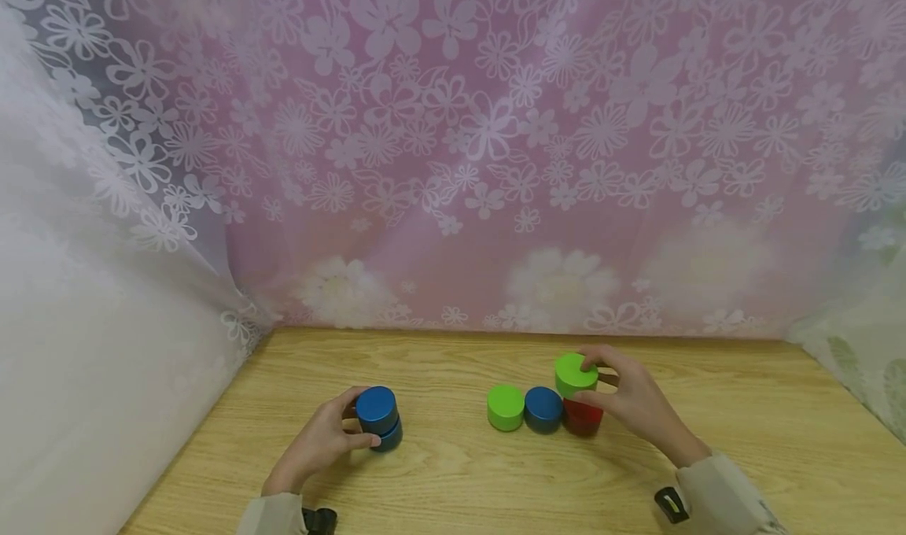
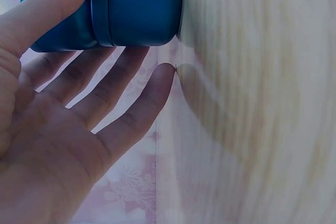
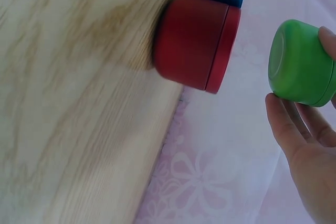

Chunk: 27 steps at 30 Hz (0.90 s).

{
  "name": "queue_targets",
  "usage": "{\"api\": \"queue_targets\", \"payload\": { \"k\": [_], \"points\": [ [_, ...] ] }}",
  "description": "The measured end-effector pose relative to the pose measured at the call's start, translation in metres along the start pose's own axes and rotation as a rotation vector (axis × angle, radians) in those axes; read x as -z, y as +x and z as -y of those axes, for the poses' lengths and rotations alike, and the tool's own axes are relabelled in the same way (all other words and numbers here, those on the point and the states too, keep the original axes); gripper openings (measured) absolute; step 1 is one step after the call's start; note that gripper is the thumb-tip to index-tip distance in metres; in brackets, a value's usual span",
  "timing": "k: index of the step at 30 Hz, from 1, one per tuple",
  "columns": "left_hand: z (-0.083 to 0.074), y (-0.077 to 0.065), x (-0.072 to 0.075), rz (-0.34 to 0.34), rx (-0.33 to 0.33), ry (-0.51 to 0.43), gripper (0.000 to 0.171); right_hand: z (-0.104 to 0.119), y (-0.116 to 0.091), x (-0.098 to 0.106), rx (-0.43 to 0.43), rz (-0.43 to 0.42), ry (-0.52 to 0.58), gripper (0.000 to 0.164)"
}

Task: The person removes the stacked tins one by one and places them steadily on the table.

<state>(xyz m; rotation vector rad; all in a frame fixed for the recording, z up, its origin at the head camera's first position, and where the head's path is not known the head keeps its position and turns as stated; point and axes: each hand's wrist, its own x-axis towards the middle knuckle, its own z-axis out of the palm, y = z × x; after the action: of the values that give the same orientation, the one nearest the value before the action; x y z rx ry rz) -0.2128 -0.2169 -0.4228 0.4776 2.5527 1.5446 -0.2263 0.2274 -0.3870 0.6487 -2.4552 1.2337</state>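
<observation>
On the left of the table, my left hand [image 1: 322,439] grips the upper of two stacked blue tins. The upper blue tin [image 1: 377,407] sits on the lower blue tin [image 1: 389,439], its side offset a little; in the left wrist view the thumb lies across the upper tin [image 2: 65,30]. My right hand [image 1: 630,393] holds a green lidded tin [image 1: 575,371] between thumb and fingers. That green tin [image 3: 299,61] is raised apart from the red tin [image 3: 194,43], which stands on the table below it.
A second green tin [image 1: 506,407] and another blue tin [image 1: 543,409] stand in a row left of the red tin. Behind the wooden table [image 1: 453,472] hangs a pink flowered cloth [image 1: 453,165], and a white cloth [image 1: 85,346] borders the left side.
</observation>
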Motion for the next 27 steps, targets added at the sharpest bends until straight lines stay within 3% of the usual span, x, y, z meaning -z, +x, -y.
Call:
{"api": "queue_targets", "payload": {
  "k": [27],
  "points": [
    [0.001, 0.001, 0.000, 0.003, -0.007, -0.007, 0.071, -0.018, -0.016, 0.016, 0.049, -0.020, -0.073, 0.043]
  ]
}}
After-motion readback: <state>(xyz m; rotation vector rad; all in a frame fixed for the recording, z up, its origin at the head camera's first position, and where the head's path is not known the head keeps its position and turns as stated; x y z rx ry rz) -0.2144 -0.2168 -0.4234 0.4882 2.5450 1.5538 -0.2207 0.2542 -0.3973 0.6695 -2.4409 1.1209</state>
